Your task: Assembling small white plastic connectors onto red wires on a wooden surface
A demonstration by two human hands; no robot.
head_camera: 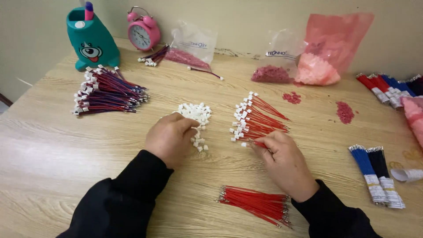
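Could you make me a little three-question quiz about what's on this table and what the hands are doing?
1. True or false: the left hand rests at the pile of small white connectors.
2. What lies nearest the right hand?
A. the pink alarm clock
B. the fan of red wires with white ends
C. the teal pencil holder
3. Fill in: the bare red wire bundle lies on the wooden table close to the person's ____ sleeve.

Key: 1 true; 2 B; 3 right.
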